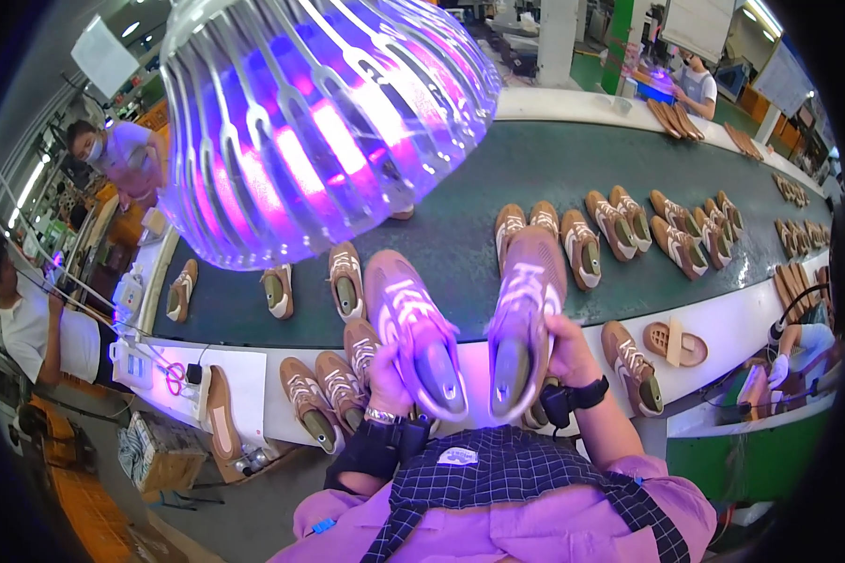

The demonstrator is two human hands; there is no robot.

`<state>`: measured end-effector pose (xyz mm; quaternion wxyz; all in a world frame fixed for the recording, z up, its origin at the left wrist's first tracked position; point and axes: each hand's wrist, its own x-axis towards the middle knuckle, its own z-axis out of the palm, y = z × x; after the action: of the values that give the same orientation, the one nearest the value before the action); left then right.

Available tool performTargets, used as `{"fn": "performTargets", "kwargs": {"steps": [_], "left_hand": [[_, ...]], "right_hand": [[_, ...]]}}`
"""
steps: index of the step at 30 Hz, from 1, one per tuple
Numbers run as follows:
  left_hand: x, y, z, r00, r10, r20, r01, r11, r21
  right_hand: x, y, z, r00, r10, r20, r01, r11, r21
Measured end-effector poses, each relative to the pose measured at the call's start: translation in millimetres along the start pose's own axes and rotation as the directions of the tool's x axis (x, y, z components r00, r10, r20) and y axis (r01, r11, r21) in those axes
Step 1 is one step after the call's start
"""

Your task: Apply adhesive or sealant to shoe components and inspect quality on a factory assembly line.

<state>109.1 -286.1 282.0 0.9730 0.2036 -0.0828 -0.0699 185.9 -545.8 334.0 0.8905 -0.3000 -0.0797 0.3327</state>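
Note:
My left hand (388,383) is closed round the heel side of a brown sneaker (406,293) with white laces. In my right hand (570,353) is a matching brown sneaker (528,281). Both are raised side by side above the white ledge, toes pointing away from me and olive linings facing up. A gap separates their heels. Purple light from a big ribbed lamp (329,131) falls on the pair. More sneakers (330,383) stand on the ledge just left of my left hand. One sneaker (632,366) stands to the right of my right hand.
A green conveyor belt (441,225) carries several brown sneakers (620,225). On the white ledge (723,347) lie shoe soles (676,344) at right and red scissors (172,375) at left. The lamp hangs low at upper left. Other people (127,159) work around the belt.

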Motion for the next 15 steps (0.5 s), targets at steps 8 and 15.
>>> {"fn": "performTargets", "kwargs": {"steps": [8, 15], "left_hand": [[15.7, 1.1, 3.5, 0.873, 0.264, -0.41, -0.294, 0.956, -0.01], [14.8, -12.2, -7.3, 0.804, 0.248, -0.54, -0.273, 0.961, 0.036]], "right_hand": [[3.1, 7.5, -8.3, 0.903, -0.257, -0.343, 0.284, 0.958, 0.03], [0.4, 30.4, -4.9, 0.871, -0.273, -0.409, 0.293, 0.956, -0.016]]}}
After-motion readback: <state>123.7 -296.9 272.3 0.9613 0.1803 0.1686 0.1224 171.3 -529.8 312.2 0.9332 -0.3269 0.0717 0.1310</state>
